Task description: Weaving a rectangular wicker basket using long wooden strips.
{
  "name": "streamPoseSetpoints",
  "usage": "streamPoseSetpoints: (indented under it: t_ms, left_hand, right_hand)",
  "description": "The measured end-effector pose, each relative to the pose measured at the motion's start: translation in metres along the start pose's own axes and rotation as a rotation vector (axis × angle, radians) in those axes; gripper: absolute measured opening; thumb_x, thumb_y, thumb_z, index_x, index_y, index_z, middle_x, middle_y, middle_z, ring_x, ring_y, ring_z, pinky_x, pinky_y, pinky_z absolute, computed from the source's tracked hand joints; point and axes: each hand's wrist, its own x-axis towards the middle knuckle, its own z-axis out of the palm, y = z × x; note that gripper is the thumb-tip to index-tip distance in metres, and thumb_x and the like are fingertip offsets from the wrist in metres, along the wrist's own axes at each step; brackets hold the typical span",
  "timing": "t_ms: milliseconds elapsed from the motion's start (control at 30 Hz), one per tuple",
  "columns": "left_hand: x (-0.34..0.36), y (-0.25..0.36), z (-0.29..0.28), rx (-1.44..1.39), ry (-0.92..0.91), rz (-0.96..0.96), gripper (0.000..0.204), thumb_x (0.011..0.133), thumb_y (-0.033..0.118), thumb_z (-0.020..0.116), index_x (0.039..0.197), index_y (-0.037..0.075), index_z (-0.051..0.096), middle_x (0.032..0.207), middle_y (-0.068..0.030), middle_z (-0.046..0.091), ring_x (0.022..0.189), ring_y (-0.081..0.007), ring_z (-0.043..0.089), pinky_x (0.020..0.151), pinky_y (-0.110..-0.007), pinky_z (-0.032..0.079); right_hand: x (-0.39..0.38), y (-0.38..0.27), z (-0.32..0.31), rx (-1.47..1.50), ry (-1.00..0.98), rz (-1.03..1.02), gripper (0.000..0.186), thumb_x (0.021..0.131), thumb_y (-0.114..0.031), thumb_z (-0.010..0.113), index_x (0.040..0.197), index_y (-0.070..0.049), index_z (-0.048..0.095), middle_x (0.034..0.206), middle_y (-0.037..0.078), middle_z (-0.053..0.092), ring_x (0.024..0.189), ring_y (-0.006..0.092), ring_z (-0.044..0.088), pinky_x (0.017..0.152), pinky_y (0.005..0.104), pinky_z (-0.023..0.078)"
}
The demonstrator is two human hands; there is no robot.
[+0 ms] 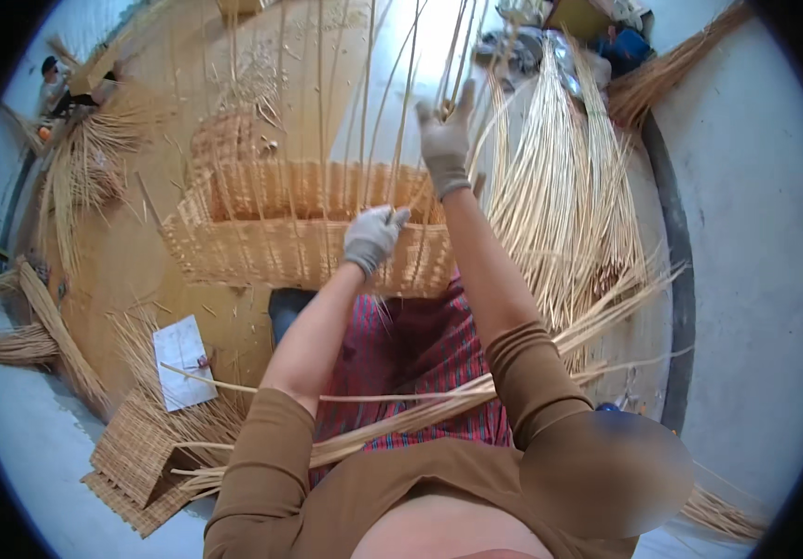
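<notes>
The basket (261, 253) stretches mostly leftward, long axis crosswise; the left hand (375, 236), nearer, grips its front rim, the right hand (445, 142) (grip unclear) raised by its right end.

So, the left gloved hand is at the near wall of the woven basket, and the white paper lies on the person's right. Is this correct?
Not quite: the head view shows the white paper on the person's left. The left gloved hand is at the near wall of the woven basket.
</notes>
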Motion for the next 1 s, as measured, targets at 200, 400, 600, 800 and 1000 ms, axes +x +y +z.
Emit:
streamPoseSetpoints:
  t_ms: [200, 400, 600, 800, 1000]
  left_hand:
    - [0.016, 0.001, 0.002, 0.006, -0.164, -0.136, 0.050, 0.092, 0.062, 0.073, 0.090, 0.012, 0.078, 0.096, -0.0180, 0.077, 0.088, -0.0377, 0.073, 0.080, -0.049, 0.056]
    - [0.001, 0.008, -0.007, -0.394, -0.306, -0.126, 0.020, 0.100, 0.026, 0.076, 0.104, 0.007, 0.073, 0.076, -0.0019, 0.067, 0.058, -0.0089, 0.059, 0.053, -0.030, 0.049]
    - [0.001, 0.002, -0.010, -0.541, -0.434, -0.141, 0.017, 0.098, 0.004, 0.072, 0.114, 0.006, 0.065, 0.089, 0.0002, 0.067, 0.062, -0.0079, 0.061, 0.049, -0.027, 0.053]
    - [-0.003, -0.021, 0.003, -0.595, -0.390, 0.075, 0.017, 0.092, -0.005, 0.074, 0.105, 0.007, 0.070, 0.095, 0.0022, 0.072, 0.087, -0.0053, 0.062, 0.083, -0.026, 0.053]
    - [-0.004, -0.022, 0.003, -0.486, -0.316, 0.121, 0.014, 0.090, 0.005, 0.080, 0.103, 0.007, 0.072, 0.094, -0.0030, 0.076, 0.086, -0.0094, 0.065, 0.083, -0.030, 0.055]
  right_hand:
    - [-0.095, 0.044, -0.107, 0.208, 0.174, -0.120, 0.018, 0.113, -0.019, 0.052, 0.124, -0.005, 0.056, 0.086, -0.001, 0.051, 0.072, 0.0105, 0.051, 0.072, 0.0319, 0.055]
    - [-0.181, 0.060, -0.191, 0.137, 0.118, 0.591, 0.036, 0.114, -0.034, 0.053, 0.111, -0.001, 0.068, 0.090, 0.012, 0.074, 0.081, 0.0230, 0.074, 0.072, 0.0364, 0.064]
    - [-0.158, 0.026, -0.114, -0.662, -0.284, -0.288, 0.033, 0.095, -0.027, 0.076, 0.116, -0.003, 0.069, 0.106, 0.016, 0.077, 0.098, 0.0346, 0.075, 0.084, 0.0421, 0.061]
    - [-0.138, 0.067, -0.111, -0.824, -0.635, -0.091, 0.030, 0.088, -0.022, 0.079, 0.114, -0.011, 0.066, 0.109, 0.017, 0.074, 0.104, 0.0374, 0.072, 0.089, 0.0472, 0.059]
    - [-0.137, 0.063, -0.117, -0.761, -0.674, -0.053, 0.036, 0.087, -0.023, 0.080, 0.118, -0.012, 0.067, 0.112, 0.015, 0.074, 0.105, 0.0382, 0.072, 0.089, 0.0474, 0.058]
